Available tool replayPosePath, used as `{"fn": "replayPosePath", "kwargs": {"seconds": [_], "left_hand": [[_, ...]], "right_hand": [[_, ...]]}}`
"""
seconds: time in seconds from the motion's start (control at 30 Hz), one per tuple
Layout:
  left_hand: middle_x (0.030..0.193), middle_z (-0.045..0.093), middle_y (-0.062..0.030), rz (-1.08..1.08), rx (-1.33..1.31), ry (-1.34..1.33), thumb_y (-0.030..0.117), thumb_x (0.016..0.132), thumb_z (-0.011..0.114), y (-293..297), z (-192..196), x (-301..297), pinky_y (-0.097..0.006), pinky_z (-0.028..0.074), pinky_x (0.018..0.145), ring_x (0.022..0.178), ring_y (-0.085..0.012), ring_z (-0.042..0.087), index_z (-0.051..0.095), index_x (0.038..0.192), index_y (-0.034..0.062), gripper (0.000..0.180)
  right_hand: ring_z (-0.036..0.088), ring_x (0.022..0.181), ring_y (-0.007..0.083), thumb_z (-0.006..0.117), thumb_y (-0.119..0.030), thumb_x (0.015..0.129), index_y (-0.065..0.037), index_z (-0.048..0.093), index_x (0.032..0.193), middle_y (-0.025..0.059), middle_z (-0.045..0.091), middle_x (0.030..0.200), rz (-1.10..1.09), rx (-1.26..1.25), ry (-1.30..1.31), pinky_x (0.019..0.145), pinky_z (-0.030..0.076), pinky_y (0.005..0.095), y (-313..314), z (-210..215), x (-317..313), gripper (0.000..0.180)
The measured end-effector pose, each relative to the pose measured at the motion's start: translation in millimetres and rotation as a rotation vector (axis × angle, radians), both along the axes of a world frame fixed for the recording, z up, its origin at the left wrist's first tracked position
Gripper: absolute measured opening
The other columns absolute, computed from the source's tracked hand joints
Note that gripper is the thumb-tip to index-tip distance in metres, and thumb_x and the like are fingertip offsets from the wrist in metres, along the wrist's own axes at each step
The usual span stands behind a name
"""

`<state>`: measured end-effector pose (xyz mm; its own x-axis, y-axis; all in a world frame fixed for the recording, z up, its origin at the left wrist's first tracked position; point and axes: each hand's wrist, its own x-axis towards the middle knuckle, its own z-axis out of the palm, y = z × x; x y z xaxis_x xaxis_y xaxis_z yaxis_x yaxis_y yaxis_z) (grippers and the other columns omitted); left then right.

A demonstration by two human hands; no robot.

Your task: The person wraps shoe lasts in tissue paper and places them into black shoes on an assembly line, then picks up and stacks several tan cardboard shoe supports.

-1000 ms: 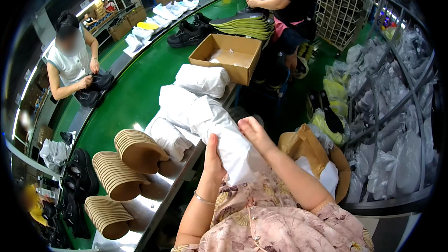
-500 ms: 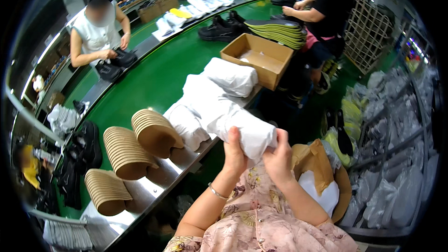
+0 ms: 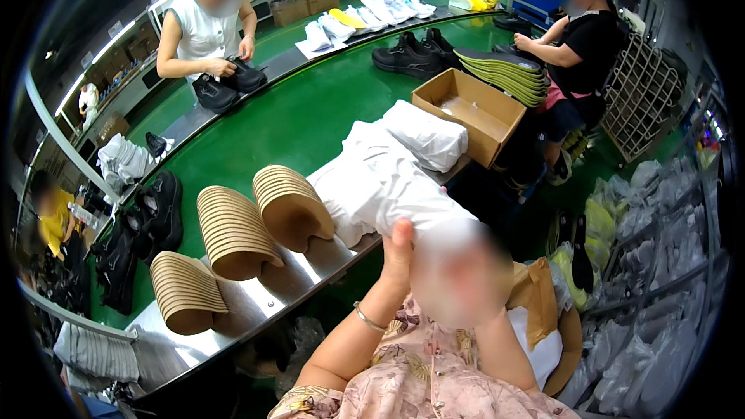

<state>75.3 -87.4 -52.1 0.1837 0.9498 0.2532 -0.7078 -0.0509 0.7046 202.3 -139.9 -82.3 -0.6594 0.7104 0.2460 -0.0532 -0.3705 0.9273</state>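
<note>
My left hand point(image 3: 398, 252) is raised in front of me, thumb up, gripping the near end of a bundle of white tissue paper point(image 3: 403, 194). The bundle runs from a pile of white sheets point(image 3: 365, 163) at the edge of the green conveyor belt point(image 3: 287, 124). My right hand point(image 3: 473, 295) sits beside the left under a blurred patch. It seems to clasp the same paper, but its fingers cannot be made out. A thin bracelet is on my left wrist.
Three fanned stacks of tan insole boards point(image 3: 233, 233) lie on the metal ledge to my left. An open cardboard box point(image 3: 469, 112) and black shoes point(image 3: 407, 54) lie farther along the belt. One person point(image 3: 206, 23) handles black shoes across it; another point(image 3: 578, 39) sits by stacked green insoles point(image 3: 504, 70).
My hands have drawn the white paper off the pile toward my chest and closed together on it. My view has swung left along the belt.
</note>
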Motion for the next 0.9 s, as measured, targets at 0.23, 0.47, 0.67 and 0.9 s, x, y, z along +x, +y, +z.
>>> {"fn": "replayPosePath", "kwargs": {"seconds": [0.23,0.47,0.67,0.9], "left_hand": [[0.124,0.046,-0.0213,-0.245,-0.220,-0.286,0.068,0.069,0.054,-5.3,24.9,-11.2,-0.044,0.042,0.096,0.115,-0.0341,0.048,0.028,0.132,-0.0057,0.100],[0.121,0.049,-0.0134,-0.414,-0.261,-0.344,0.068,0.059,0.064,-8.0,35.6,-20.9,-0.039,0.044,0.093,0.111,-0.0242,0.050,0.036,0.129,-0.0009,0.102],[0.117,0.051,-0.0228,-0.267,-0.158,-0.255,0.065,0.067,0.058,-4.9,14.3,-26.0,-0.045,0.044,0.092,0.105,-0.0368,0.054,0.031,0.130,-0.0067,0.099],[0.106,0.058,-0.0141,-0.139,-0.274,-0.102,0.062,0.068,0.062,-3.7,-0.7,-30.8,-0.040,0.048,0.087,0.099,-0.0277,0.058,0.046,0.118,-0.0021,0.083]], "right_hand": [[0.041,0.123,0.0200,0.057,-0.007,0.086,-0.008,0.039,0.131,0.0050,0.043,0.133,-0.829,0.726,-1.555,0.104,0.033,0.0357,-0.5,19.7,-40.5,0.049],[0.037,0.126,0.0192,0.064,-0.004,0.081,-0.010,0.040,0.131,0.0016,0.039,0.135,-0.732,0.693,-1.474,0.105,0.034,0.0356,11.5,23.0,-50.6,0.056],[0.056,0.092,0.0145,0.064,-0.007,0.081,-0.005,0.053,0.109,0.0051,0.057,0.100,-0.635,0.643,-2.056,0.079,0.048,0.0280,11.1,5.5,-54.8,0.029],[0.056,0.072,0.0117,0.060,-0.003,0.082,-0.002,0.051,0.090,0.0037,0.058,0.078,-0.646,0.511,-2.363,0.066,0.047,0.0235,0.7,-12.4,-27.8,0.012]]}}
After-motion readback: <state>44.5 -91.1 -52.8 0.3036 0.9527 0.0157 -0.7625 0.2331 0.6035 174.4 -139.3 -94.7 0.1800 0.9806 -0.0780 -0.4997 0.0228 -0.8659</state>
